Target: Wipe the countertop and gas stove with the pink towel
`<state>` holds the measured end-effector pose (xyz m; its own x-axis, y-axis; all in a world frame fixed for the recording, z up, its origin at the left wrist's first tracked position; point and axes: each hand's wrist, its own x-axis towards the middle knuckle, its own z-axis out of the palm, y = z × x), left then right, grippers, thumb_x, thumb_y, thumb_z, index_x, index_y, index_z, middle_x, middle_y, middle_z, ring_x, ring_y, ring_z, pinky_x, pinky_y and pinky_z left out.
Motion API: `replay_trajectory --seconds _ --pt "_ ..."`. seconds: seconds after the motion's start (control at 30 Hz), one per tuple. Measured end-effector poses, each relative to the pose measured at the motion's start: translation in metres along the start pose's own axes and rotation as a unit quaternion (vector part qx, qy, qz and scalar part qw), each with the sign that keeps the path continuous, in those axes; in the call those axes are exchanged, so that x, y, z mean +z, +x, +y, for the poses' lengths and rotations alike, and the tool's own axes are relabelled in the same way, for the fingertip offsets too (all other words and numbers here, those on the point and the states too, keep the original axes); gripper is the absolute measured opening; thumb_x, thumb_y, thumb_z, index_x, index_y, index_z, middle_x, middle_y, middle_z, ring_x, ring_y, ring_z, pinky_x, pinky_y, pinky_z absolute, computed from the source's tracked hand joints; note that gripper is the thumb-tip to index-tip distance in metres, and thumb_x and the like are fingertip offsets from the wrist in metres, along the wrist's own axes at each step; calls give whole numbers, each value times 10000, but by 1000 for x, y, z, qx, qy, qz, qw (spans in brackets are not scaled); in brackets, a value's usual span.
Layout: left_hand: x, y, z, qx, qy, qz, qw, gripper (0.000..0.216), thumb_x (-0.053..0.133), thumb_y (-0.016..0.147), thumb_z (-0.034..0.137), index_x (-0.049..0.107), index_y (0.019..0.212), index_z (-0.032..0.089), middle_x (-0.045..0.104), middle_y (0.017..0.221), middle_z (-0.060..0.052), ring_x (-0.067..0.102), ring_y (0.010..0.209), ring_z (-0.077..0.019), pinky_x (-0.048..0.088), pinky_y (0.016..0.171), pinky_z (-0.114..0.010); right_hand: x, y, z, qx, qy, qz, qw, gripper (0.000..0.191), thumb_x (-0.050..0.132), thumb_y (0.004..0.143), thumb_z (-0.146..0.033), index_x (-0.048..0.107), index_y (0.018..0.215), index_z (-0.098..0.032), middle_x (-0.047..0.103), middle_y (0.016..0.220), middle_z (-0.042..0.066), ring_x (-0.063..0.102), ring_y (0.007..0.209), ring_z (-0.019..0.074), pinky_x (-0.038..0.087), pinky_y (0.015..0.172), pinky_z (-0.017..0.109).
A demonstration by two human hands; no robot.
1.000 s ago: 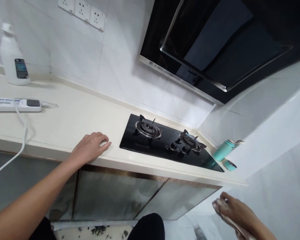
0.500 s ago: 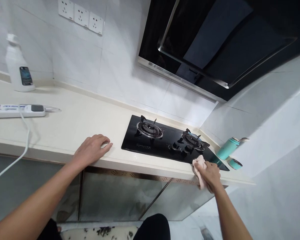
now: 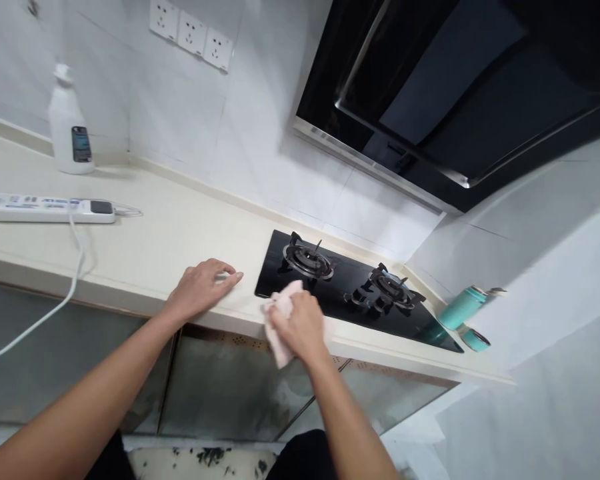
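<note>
My right hand (image 3: 303,325) grips a pale pink cloth (image 3: 279,340) at the counter's front edge, over the front left part of the black gas stove (image 3: 340,304). Part of the cloth hangs down past the edge. To the left of the stove, my left hand (image 3: 203,287) rests on the cream countertop (image 3: 180,230) with its thumb apart from the fingers and nothing held. Two burners with black pan supports sit on the stove, and its knobs lie between them.
A white bottle (image 3: 70,127) and a white power strip (image 3: 50,209) with a cable are on the left counter. A teal cylinder (image 3: 463,308) and a small teal lid-like piece (image 3: 475,340) stand right of the stove. The black range hood (image 3: 430,100) overhangs the stove.
My right hand has moved left with the cloth along the stove's front edge, from its right end to its left. My left hand stays on the counter. The view has shifted slightly.
</note>
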<state>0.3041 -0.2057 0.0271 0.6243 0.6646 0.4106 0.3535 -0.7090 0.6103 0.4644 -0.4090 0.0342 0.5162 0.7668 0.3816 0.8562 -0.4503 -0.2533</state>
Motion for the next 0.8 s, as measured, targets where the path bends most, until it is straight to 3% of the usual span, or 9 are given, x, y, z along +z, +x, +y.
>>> replay_trajectory --seconds 0.17,0.27,0.33,0.43,0.53,0.67,0.8 --pt "-3 8 -16 -45 -79 13 996 632 443 875 722 735 1119 217 738 1312 -95 634 1279 -337 416 1168 -462 26 31 -83 -136 40 -86 986 617 628 888 -688 621 1218 -167 643 1250 154 561 1144 336 457 1031 516" --pt "-5 12 -26 -64 -142 5 988 655 443 897 718 725 1172 194 713 1384 -90 628 1296 -306 441 1162 -402 29 43 -99 -199 63 -110 972 673 656 867 -684 580 1303 -176 644 1264 128 565 1190 322 461 1061 494" --pt "-6 14 -29 -67 -127 -6 990 654 416 926 706 729 1181 191 706 1405 -89 628 1296 -308 451 1158 -415 23 46 -93 -212 71 -128 966 650 664 847 -687 603 1250 -181 657 1220 120 581 1164 321 486 1024 476" --pt "-8 17 -29 -79 -37 -22 996 645 370 951 673 745 1171 197 714 1394 -94 612 1323 -354 425 1177 -514 9 41 -62 -196 66 -134 969 542 674 820 -666 637 1107 -207 675 1105 91 608 1041 296 512 905 424" --pt "-8 18 -30 -77 1 -35 996 633 359 964 669 742 1192 219 708 1406 -73 599 1342 -365 425 1169 -532 -7 23 -9 -128 63 -101 985 444 672 823 -630 636 1003 -227 672 1031 58 604 930 243 476 787 350" --pt "-8 17 -33 -46 7 -41 998 570 434 944 690 737 1179 269 738 1343 -16 642 1258 -348 478 1102 -481 -35 -15 82 56 14 -20 998 348 648 862 -560 633 967 -228 690 1020 43 617 942 211 433 781 311" --pt "-9 14 -24 -50 16 -34 998 567 453 910 674 747 1164 261 757 1296 -24 668 1193 -340 482 1079 -472 -74 -48 174 218 -52 29 974 395 488 973 -515 649 1117 -184 715 1160 127 653 1072 244 440 844 325"
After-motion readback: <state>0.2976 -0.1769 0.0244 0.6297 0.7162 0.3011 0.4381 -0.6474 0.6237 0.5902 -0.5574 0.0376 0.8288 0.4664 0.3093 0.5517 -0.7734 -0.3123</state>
